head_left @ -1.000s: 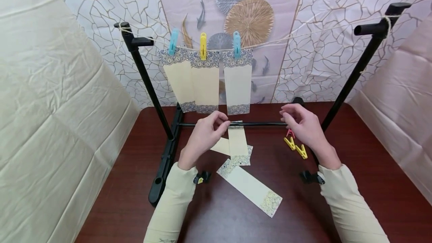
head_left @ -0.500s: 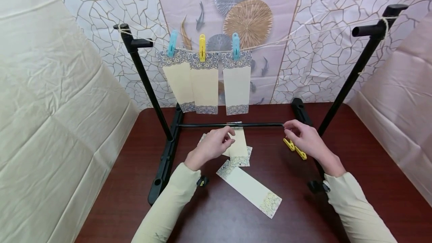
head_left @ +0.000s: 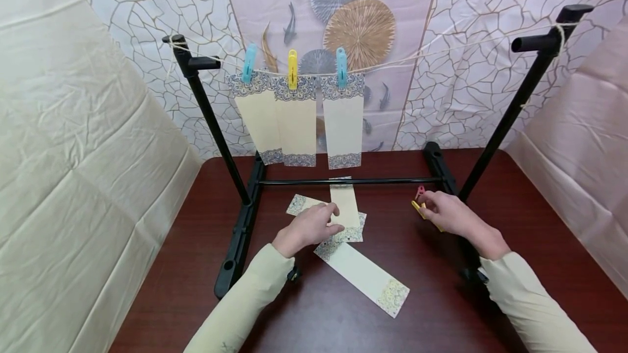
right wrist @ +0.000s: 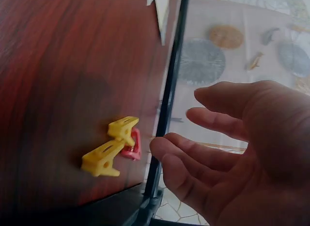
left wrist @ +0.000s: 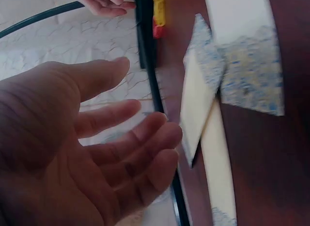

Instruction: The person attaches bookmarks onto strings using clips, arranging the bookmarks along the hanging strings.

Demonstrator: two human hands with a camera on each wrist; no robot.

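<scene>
My left hand hovers over the loose cards, fingers relaxed and holding nothing; the left wrist view shows its palm bare. Below it lie a cream card with patterned ends, another cream card crossing under it, and a paler card slanting toward the front. My right hand, also with nothing in it, reaches just over the clothespins. In the right wrist view, two yellow clothespins and a red clothespin rest on the table near its loosely bent fingertips.
A black frame carries a string between its posts. Three cards hang from it by two blue clothespins and a yellow clothespin. A low black crossbar runs behind the loose cards.
Both hands have come down from near the crossbar. The left hand now lies over the loose cards, and the right has lowered to the clothespins. The hanging cards stay as they were.
</scene>
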